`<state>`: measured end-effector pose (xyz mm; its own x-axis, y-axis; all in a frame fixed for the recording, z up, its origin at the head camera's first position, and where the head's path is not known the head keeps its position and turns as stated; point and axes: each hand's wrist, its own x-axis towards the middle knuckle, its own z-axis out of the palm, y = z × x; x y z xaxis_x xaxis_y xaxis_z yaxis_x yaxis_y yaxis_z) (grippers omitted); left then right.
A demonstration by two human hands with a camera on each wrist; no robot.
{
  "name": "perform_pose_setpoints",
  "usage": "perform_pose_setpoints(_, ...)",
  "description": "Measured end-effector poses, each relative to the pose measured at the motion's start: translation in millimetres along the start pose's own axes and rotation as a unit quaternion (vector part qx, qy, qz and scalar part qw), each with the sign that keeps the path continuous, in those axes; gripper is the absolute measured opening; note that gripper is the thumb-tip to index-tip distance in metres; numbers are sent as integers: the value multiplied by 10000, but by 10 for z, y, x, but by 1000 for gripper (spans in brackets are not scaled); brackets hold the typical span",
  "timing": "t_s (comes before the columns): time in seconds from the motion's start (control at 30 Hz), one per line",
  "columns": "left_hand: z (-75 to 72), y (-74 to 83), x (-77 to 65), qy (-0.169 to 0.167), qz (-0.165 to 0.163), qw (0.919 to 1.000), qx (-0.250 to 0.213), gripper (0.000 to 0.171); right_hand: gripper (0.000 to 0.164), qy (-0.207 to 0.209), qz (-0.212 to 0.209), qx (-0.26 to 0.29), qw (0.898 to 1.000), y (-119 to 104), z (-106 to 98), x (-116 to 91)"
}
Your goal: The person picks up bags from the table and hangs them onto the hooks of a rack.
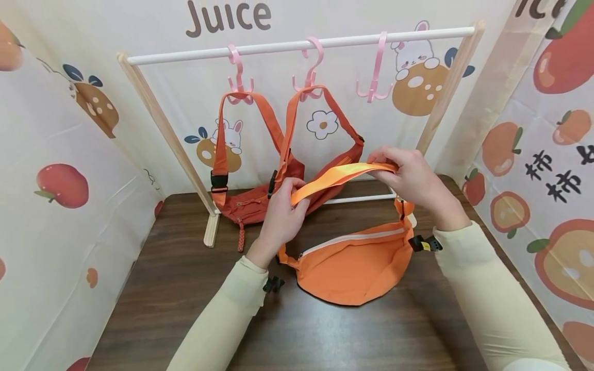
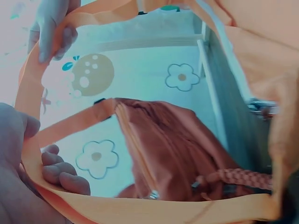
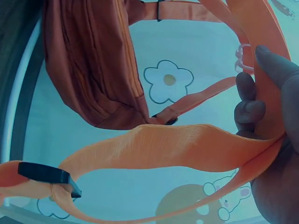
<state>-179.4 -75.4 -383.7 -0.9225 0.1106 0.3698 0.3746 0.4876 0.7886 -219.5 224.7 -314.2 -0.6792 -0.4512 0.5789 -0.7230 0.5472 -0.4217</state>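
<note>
A bright orange waist bag with a pale zipper hangs low over the brown table; whether it touches the wood I cannot tell. My left hand pinches one end of the raised part of its orange strap. Farther right, my right hand grips the same strap, thumb on one side and fingers on the other. Between both hands the strap arches up. In the right wrist view a black buckle sits on the strap. Behind hang two rust-red bags, partly covered by my left hand and the strap.
A rack with a white bar and wooden legs stands at the back. Two pink hooks hold the red bags' straps; a third pink hook at right bears nothing. Fruit-printed cloth surrounds the brown table.
</note>
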Motion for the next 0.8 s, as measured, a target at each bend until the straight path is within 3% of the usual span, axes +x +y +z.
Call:
perform_pose_setpoints(0.47,28,500,352,-171,1247,9913,382,49,16,92,-61,-152,9998,-112,-117,113)
perform_pose_setpoints(0.8,27,654,498,-87,1814,9813,637,37,17,127,32,-168,9998,-156,-219,187)
